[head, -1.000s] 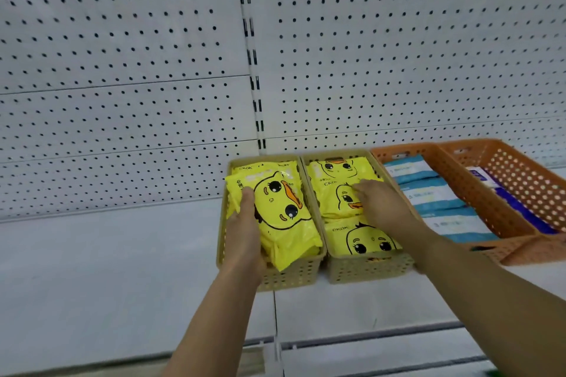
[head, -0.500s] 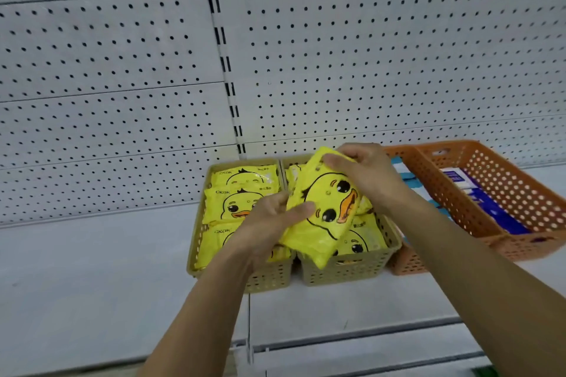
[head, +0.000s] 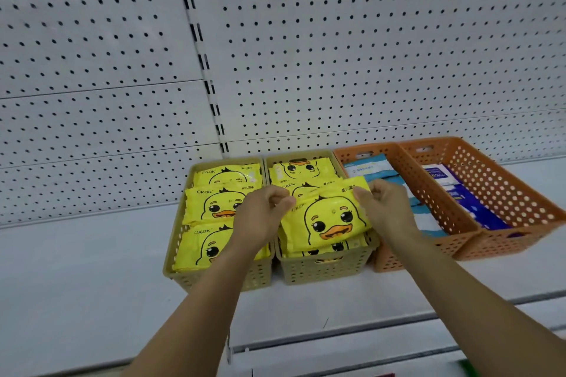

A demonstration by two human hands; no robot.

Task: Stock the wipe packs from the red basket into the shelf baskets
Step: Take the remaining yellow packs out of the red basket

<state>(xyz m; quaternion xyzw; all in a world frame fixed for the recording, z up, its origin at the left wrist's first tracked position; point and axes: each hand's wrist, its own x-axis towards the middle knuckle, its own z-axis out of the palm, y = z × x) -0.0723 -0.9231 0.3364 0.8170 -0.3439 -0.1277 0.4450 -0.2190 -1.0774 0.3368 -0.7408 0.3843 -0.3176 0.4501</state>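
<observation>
Half a second on, you have brought the yellow duck pack [head: 327,220] down from its raised tilt to lie nearly flat, face up, over the front of the tan basket [head: 324,271], atop the packs already there [head: 301,170] (whether it rests on them or hangs just above is not clear). Your left hand [head: 263,217] pinches its upper left corner between thumb and curled fingers; your right hand [head: 382,208] pinches the upper right corner likewise. By this showing the placing is all but done, with only the release left. Left of the tan basket, touching it, a twin basket [head: 174,257] holds three duck packs [head: 214,205]. Right of the tan basket stand two orange baskets [head: 395,257] of blue-and-white packs [head: 367,167]. The tan basket looks heaped to its rim, so this pack may slide. The red basket is out of view.
</observation>
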